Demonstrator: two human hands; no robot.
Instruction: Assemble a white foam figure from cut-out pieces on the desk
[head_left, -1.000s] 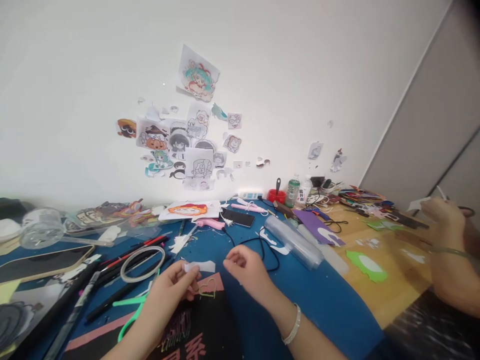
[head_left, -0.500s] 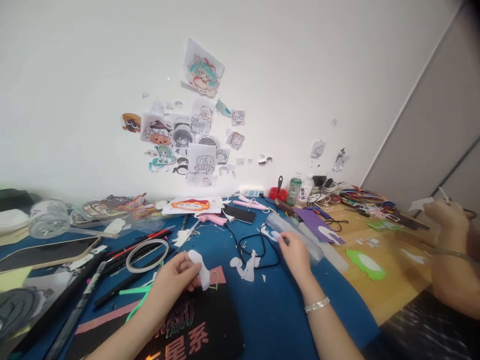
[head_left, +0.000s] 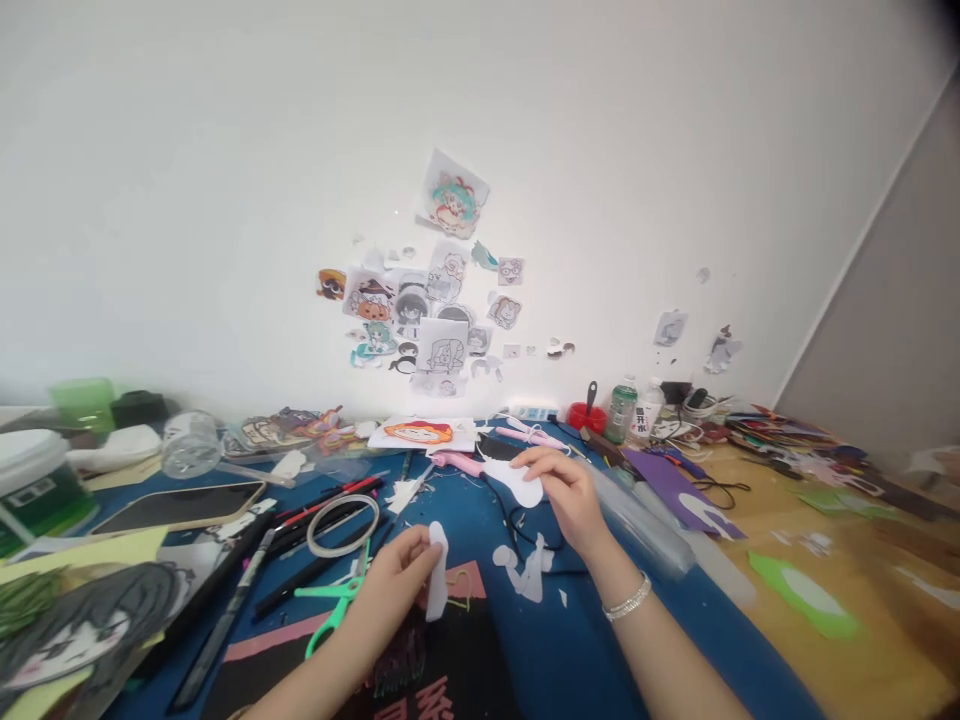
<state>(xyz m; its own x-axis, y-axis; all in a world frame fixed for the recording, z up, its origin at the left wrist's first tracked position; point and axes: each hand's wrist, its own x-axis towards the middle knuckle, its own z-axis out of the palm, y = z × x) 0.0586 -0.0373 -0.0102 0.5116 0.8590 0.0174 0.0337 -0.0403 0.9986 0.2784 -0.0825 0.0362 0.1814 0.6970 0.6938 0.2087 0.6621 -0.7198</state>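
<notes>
Between the thumb and fingers of my left hand (head_left: pixel 403 578) is a narrow white paper cutout (head_left: pixel 436 575), held upright over a black mat with pink edging (head_left: pixel 480 650). My right hand (head_left: pixel 564 495) pinches a wider, rounded white paper cutout (head_left: pixel 514 482) above the blue table covering. Below it, more white paper scraps (head_left: pixel 529 570) lie beside a black cable (head_left: pixel 517 525). Green-handled scissors (head_left: pixel 334 605) rest against the mat, partly hidden by my left forearm.
A tape roll (head_left: pixel 343 525) and several pens (head_left: pixel 229 600) lie to the left, with a phone (head_left: pixel 180 507) behind. Toward the back stand a red bowl (head_left: pixel 586 416) and bottles (head_left: pixel 622 410). A purple sheet (head_left: pixel 679 490) and a green cutout (head_left: pixel 802 595) lie at right.
My right hand has lifted a white cutout from the table and moved left with it. My left hand still holds its piece, turned more edge-on. The view has swung left; another person's arm has left it.
</notes>
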